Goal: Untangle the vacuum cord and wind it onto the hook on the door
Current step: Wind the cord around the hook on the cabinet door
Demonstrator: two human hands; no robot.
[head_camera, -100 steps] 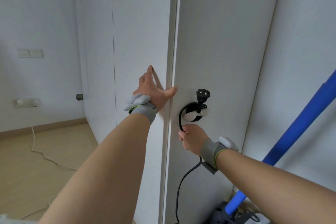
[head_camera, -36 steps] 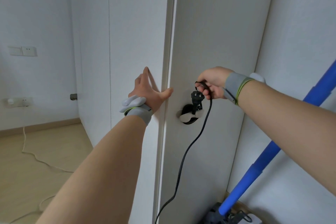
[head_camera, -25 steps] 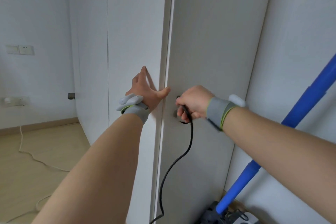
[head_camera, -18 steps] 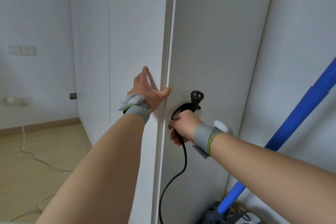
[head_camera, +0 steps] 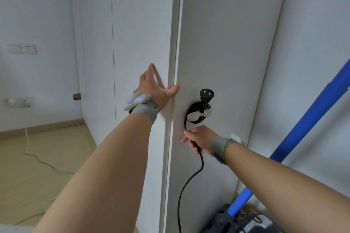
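Fingers [head_camera: 187, 137] of the right hand [head_camera: 200, 139]: curled round the black vacuum cord [head_camera: 191, 178], gripping it just below the hook, back of the hand toward the camera. Fingers [head_camera: 149, 73] of the left hand [head_camera: 154, 90]: straight and spread, laid flat on the white panel [head_camera: 140, 24] left of the door, holding nothing; thumb stretched right to touch the door's edge. Door [head_camera: 227, 43]: pale grey, plain, standing edge-on to the panel, carrying the hook at about wrist level. Floor [head_camera: 28, 179]: light wood, lower left, with a thin white cable [head_camera: 37, 159] trailing across it from the wall. Blue tube [head_camera: 303, 136]: vacuum wand, leaning diagonally at the right, lower end meeting the dark vacuum base [head_camera: 236, 221] at the bottom edge. Vacuum cord, course: looped round the hook, down its left side into the right hand, then hanging in a slack curve along the door to the frame's bottom edge. Wristbands [head_camera: 144, 110]: grey, one on each wrist, each with a pale device attached. Hook [head_camera: 196, 116]: white, rounded, fixed to the door face, partly wrapped by the cord. Plug [head_camera: 206, 93]: black, standing upright just above the hook, prongs facing out. Wall sockets [head_camera: 22, 49]: white, on the far left wall, a second set lower down.
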